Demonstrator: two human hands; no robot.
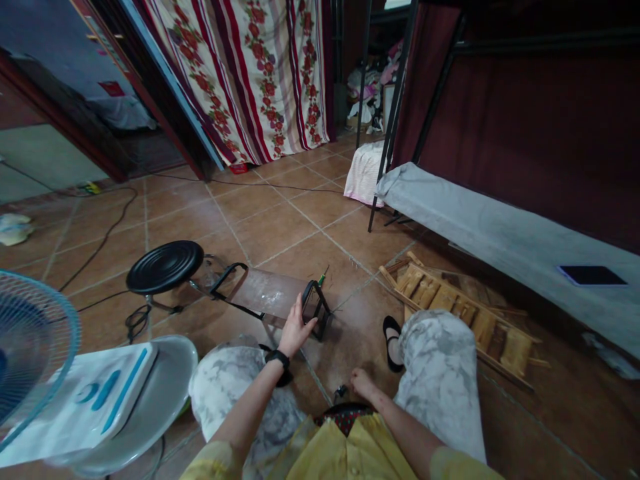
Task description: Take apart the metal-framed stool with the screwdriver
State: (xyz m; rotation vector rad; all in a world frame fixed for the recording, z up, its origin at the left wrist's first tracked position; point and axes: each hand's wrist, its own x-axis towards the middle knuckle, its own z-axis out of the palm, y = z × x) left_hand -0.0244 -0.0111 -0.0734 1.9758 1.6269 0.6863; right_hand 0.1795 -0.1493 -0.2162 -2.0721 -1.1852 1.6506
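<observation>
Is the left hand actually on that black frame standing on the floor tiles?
Touching. The head view shows the left hand with its fingers laid against the near upright of the black frame, no gap between them. The right hand is apart from it.

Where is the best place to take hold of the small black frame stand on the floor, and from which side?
Probably the top bar of the black frame stand, coming from above: it stands upright on the tiles with open sides. The left hand touches its left edge; the right hand rests low, near the knee.

the pale blue plastic fan (pixel 30 347) is cut off by the left edge. the small dark object (pixel 341 391) beside the right hand (pixel 361 383), lower centre, is too small to tell.
</observation>
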